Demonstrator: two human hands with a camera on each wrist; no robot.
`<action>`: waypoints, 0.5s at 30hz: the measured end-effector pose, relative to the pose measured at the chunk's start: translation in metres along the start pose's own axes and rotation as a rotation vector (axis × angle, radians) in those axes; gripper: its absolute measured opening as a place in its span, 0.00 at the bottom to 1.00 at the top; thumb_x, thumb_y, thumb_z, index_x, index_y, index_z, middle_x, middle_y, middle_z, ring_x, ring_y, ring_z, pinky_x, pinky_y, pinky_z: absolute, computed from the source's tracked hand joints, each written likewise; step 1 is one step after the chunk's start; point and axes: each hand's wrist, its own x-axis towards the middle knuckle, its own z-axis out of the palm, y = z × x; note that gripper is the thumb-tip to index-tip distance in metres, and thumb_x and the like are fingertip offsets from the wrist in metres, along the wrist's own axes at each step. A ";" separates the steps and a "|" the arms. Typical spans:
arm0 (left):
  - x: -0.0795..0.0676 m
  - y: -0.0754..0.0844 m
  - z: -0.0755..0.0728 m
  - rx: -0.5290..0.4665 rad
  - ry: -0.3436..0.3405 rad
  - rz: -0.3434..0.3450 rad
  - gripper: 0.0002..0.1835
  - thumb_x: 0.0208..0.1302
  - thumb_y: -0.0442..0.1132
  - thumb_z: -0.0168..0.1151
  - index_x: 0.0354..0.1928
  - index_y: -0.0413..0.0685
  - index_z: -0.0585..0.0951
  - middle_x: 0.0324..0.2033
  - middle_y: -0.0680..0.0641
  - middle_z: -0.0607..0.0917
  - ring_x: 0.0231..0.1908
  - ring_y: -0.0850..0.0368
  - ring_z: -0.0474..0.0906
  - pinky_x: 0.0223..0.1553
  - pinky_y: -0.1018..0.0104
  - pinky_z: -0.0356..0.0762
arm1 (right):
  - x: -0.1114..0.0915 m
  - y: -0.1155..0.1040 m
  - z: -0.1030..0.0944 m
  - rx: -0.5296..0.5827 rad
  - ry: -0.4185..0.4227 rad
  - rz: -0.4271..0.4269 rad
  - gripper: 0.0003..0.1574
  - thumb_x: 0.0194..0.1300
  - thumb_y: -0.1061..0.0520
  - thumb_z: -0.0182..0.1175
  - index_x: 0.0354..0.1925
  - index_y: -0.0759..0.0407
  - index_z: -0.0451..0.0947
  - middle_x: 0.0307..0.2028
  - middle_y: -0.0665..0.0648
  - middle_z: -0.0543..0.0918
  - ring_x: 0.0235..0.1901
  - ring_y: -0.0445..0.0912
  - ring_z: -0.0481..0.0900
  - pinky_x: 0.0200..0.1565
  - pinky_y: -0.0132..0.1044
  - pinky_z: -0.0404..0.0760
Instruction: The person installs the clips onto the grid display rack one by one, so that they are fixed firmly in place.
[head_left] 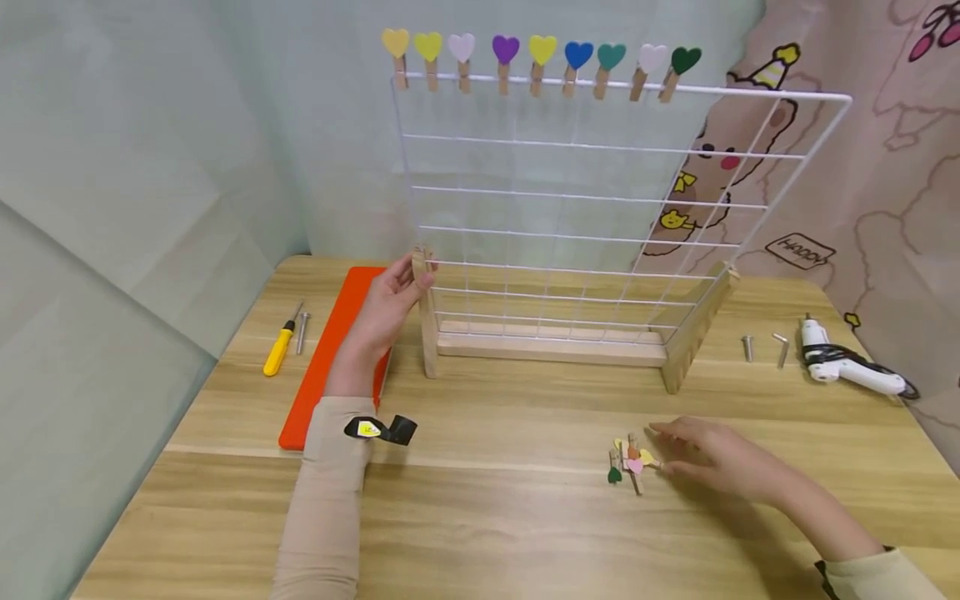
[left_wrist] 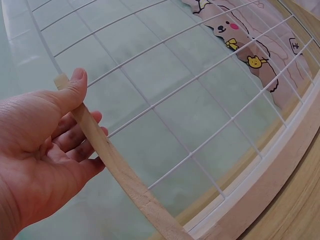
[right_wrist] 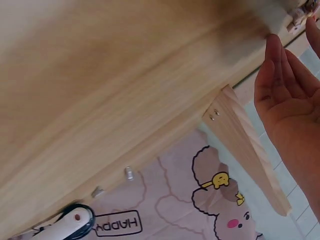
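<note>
A white wire grid [head_left: 551, 197] stands tilted in a wooden stand [head_left: 551, 346]. Heart-topped clothespins in several colours, such as a purple one [head_left: 506, 52], are clipped in a row along its top bar. My left hand [head_left: 390, 302] grips the upper end of the stand's left post [left_wrist: 120, 160], thumb on the near side and fingers behind. On the table before the stand lies a small pile of heart clothespins [head_left: 634, 460]. Beside it, my right hand [head_left: 723, 460] reaches in from the right, fingers extended and thumb apart. In the right wrist view, that pile shows only at the top corner.
An orange-red flat case [head_left: 330, 358] lies under the left forearm. Left of it are a yellow-handled screwdriver [head_left: 279, 348] and a bolt [head_left: 302, 333]. At the right lie another bolt [head_left: 747, 348], a hex key [head_left: 782, 350] and a white glue gun [head_left: 847, 367] with black cord.
</note>
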 end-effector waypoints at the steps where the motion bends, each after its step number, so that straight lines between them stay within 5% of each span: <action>1: 0.000 0.000 -0.001 -0.002 0.001 0.002 0.29 0.57 0.44 0.55 0.62 0.54 0.61 0.58 0.51 0.68 0.58 0.61 0.61 0.60 0.62 0.57 | -0.002 0.000 0.001 0.000 0.005 0.011 0.29 0.52 0.47 0.61 0.50 0.60 0.72 0.42 0.49 0.78 0.37 0.38 0.75 0.38 0.34 0.77; 8: 0.000 -0.001 -0.003 -0.014 0.005 0.001 0.30 0.56 0.45 0.56 0.62 0.55 0.62 0.58 0.52 0.68 0.58 0.61 0.61 0.60 0.62 0.56 | 0.002 -0.006 0.011 0.120 0.001 0.005 0.20 0.53 0.50 0.60 0.45 0.54 0.73 0.35 0.42 0.75 0.32 0.33 0.72 0.33 0.28 0.75; 15: 0.000 -0.002 -0.001 -0.013 0.006 0.003 0.28 0.57 0.45 0.56 0.61 0.56 0.63 0.58 0.50 0.67 0.58 0.60 0.62 0.60 0.62 0.56 | 0.012 -0.010 0.011 0.128 -0.015 0.005 0.14 0.48 0.62 0.63 0.37 0.57 0.74 0.28 0.43 0.77 0.28 0.33 0.73 0.29 0.27 0.75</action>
